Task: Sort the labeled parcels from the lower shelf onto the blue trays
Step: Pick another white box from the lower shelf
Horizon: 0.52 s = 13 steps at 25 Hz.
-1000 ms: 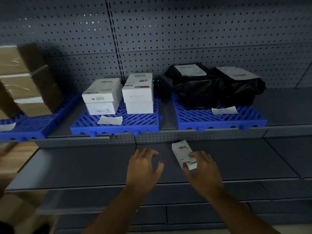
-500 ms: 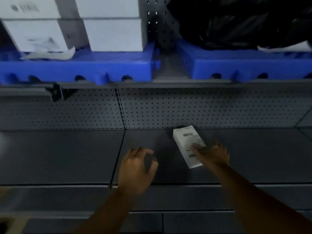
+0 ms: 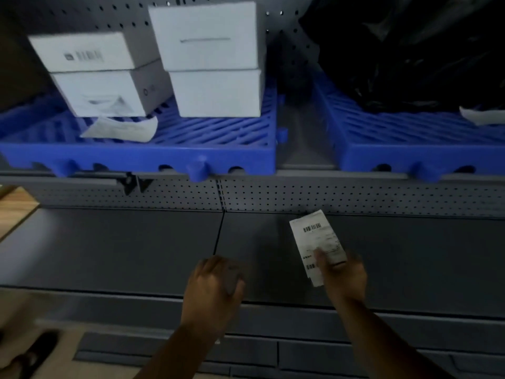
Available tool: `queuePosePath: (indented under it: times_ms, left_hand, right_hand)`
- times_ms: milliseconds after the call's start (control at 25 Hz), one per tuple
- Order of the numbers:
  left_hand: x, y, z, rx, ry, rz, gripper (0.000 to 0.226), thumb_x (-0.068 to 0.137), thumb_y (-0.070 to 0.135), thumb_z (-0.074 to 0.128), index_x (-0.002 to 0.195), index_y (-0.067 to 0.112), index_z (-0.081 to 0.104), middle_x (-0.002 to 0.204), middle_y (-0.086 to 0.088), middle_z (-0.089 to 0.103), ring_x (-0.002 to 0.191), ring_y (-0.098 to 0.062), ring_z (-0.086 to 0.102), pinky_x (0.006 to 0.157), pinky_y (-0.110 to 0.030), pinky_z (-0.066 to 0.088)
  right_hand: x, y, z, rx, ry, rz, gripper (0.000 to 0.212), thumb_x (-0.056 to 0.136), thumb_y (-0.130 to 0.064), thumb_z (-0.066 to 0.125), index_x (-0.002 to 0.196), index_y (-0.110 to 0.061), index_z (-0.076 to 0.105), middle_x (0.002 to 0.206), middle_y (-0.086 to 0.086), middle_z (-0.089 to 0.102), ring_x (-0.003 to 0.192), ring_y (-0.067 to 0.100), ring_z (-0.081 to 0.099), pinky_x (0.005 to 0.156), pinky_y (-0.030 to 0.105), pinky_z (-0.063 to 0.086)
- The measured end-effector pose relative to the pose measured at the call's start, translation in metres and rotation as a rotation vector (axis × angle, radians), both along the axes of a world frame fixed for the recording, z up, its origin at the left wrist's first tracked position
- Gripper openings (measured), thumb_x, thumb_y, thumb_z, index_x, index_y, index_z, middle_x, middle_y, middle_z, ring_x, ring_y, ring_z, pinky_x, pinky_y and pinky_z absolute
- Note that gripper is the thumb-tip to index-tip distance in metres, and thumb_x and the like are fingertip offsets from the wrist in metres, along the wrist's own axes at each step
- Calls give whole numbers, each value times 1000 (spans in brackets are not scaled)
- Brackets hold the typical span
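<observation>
Rectangular paper label (image 3: 317, 243) in right hand (image 3: 345, 274)

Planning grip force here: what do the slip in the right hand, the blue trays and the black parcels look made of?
Slip: thin matte white paper or card, printed with barcodes, pinched by the right hand. Blue trays: moulded plastic, slight sheen, slatted tops. Black parcels: probably glossy plastic film, creased with highlights; too dark to be sure.

Pale wooden board (image 3: 16, 206), perhaps a shoe (image 3: 41, 348)
</observation>
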<state>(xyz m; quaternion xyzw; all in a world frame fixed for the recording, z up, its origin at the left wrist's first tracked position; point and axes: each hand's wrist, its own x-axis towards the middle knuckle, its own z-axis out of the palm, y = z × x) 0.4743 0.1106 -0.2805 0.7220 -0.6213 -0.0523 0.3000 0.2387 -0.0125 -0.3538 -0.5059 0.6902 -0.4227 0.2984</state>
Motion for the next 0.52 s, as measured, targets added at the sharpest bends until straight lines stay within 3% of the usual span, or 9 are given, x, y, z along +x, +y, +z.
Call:
queuePosePath:
  times_ms: [80, 200, 280, 440, 520]
  left_hand:
    - [3, 10, 15, 15, 18, 22, 12, 81, 18, 77, 93, 19, 75, 101, -1, 71, 96, -28, 65, 79, -40, 55]
    - [1, 23, 48, 36, 68, 25, 15, 86, 23, 74, 99, 17, 75, 106, -1, 71, 103, -27, 63, 86, -40, 54]
    - [-4, 30, 72, 33, 79, 18, 17, 89, 27, 71, 103, 18, 74, 109, -1, 69, 106, -25, 61, 88, -38, 53]
    - [-21, 54, 119, -29, 32, -6, 11, 85, 27, 66, 89, 18, 73, 98, -2, 69, 94, -27, 62, 80, -40, 53]
    - [-25, 71, 137, -41, -10, -13, 15, 83, 28, 59, 86, 19, 71, 93, -1, 68, 90, -28, 62, 78, -41, 51]
  right_hand:
    - [6, 22, 17, 65, -42, -94, 45, 82, -48, 81, 102, -9, 74, 94, 11, 74, 80, 29, 71, 58, 26, 52]
    - [20, 66, 52, 124, -151, -125, 43, 79, -46, 85, 101, -10, 77, 91, 10, 76, 78, 27, 73, 66, 41, 62]
    - [28, 91, 79, 118, -193, -109, 38, 76, -43, 87, 98, -13, 79, 84, 4, 77, 73, 21, 75, 67, 43, 64]
    - [32, 127, 128, 104, -282, -87, 33, 72, -46, 90, 92, -23, 78, 82, -1, 79, 75, 16, 75, 69, 38, 63]
    - [30, 142, 151, 86, -296, -30, 31, 71, -50, 89, 85, -25, 77, 76, -9, 77, 70, 8, 74, 61, 30, 60]
